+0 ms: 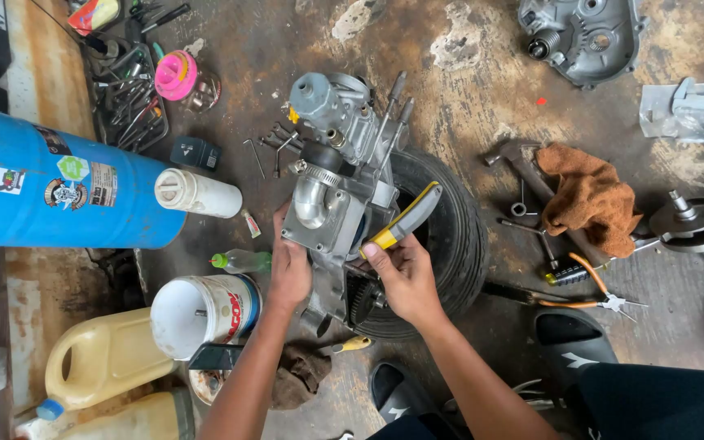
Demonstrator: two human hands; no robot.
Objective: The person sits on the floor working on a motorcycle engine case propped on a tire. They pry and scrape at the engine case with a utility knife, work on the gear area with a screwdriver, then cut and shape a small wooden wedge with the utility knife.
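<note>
The floor [482, 90] is dirty grey concrete with oil stains, and tools lie all over it. In the middle, a metal engine [337, 183] sits on top of a black tyre [458, 236]. The engine looks heavy and hard, and it may be greasy and slippery. Its flat sides and thick edges look like the best places to hold it, not the thin pipes on top.

The left hand [289, 273] is pressed flat against the engine's lower left side, steadying it. The right hand [405, 281] is closed around the yellow and grey handle of a tool [405, 222]. I cannot tell which kind, because its working end is hidden. The handle sticks up from the fist, just right of the engine.

A blue drum [59, 187] lies to the left, and a brown rag [588, 200] to the right.
</note>
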